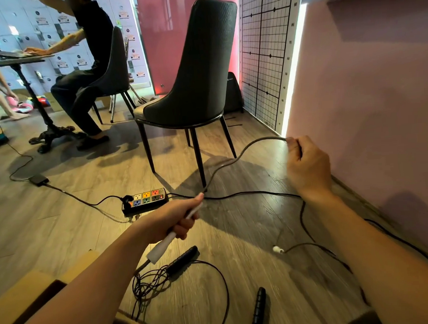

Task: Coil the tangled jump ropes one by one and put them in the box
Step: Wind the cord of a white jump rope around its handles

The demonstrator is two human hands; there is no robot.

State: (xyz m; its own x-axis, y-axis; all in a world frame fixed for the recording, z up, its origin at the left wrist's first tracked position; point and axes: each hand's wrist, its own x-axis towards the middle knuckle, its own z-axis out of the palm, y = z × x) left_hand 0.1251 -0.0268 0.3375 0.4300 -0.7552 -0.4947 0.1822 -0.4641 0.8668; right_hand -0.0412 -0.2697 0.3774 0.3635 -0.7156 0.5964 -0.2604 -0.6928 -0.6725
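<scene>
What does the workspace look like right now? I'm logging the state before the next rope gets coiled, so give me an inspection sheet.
Surface: wood-plank floor, sunlit patches.
Job's things: grey rope stretched between both hands; white handle in the left; black-handled rope loose and tangled on the floor; second black handle nearby; cardboard box at lower left.
Clutter: small white end piece on the floor.
Grippers: left hand closed on the handle; right hand closed on the rope.
Cables: power strip with black leads crossing the floor.
Surroundings: dark chair, pink wall, seated person at a table.
</scene>
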